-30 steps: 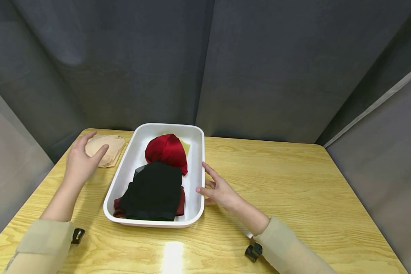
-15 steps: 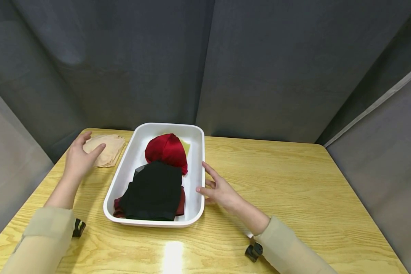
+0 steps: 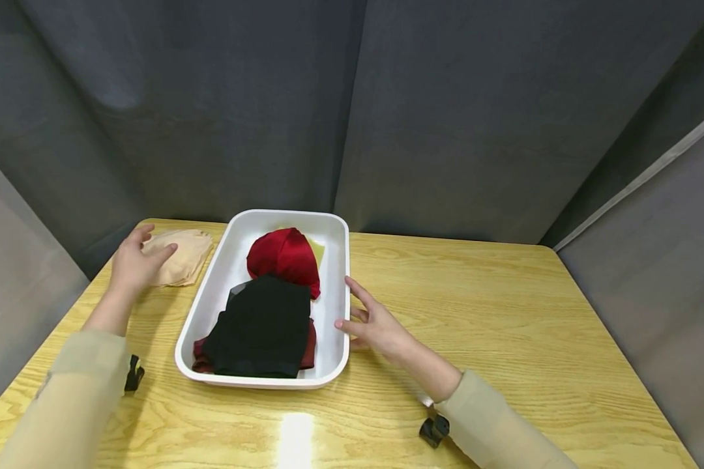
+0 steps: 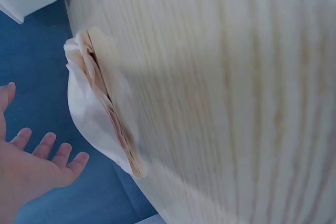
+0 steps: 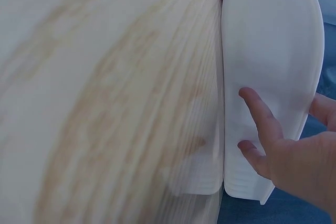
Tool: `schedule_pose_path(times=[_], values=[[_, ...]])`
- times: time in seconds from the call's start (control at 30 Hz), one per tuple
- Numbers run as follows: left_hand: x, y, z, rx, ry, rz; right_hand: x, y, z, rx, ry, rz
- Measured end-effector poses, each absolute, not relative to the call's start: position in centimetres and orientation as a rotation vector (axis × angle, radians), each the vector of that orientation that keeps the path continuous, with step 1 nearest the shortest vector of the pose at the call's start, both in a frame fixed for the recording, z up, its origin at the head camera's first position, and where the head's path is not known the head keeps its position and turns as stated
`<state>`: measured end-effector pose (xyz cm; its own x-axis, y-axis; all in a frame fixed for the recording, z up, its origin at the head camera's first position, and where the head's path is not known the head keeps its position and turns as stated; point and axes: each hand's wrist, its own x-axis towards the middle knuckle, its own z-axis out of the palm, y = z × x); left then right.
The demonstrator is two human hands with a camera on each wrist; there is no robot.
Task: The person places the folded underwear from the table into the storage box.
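At the left, my left hand (image 3: 133,264) hovers over a stack of folded beige cloth (image 3: 189,254), thumb and fingers spread and holding nothing. The left wrist view shows those fingers apart from the cloth (image 4: 102,103). A white tray (image 3: 270,383) stands left of centre. My right hand (image 3: 381,329) lightly holds its right side, thumb over the rim and fingers along the outer wall (image 5: 262,40). Inside the tray lie a folded black cloth (image 3: 264,329), a shiny red cloth (image 3: 284,257), some dark red cloth (image 3: 309,348) and a bit of yellow-green cloth (image 3: 319,251).
All of this stands on a wood-grain table (image 3: 475,312), which extends to the right of the tray. Dark grey curtains (image 3: 446,117) hang close behind the table, with lighter panels at both sides. Light glares on the table's front (image 3: 296,436).
My left hand has drifted slightly left over the beige cloth, its forearm shifting forward. The right hand stays at the tray, and the cloths lie as before.
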<state>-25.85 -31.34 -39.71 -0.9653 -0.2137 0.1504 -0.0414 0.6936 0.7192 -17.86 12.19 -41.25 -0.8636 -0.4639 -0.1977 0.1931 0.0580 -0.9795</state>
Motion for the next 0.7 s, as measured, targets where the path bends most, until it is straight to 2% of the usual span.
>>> schedule_pose_path(times=[0.7], values=[[-26.7, -33.8, -41.2, 0.467, -2.801, -1.238, -17.7, 12.0, -41.1, -0.259, 1.851, -1.868]])
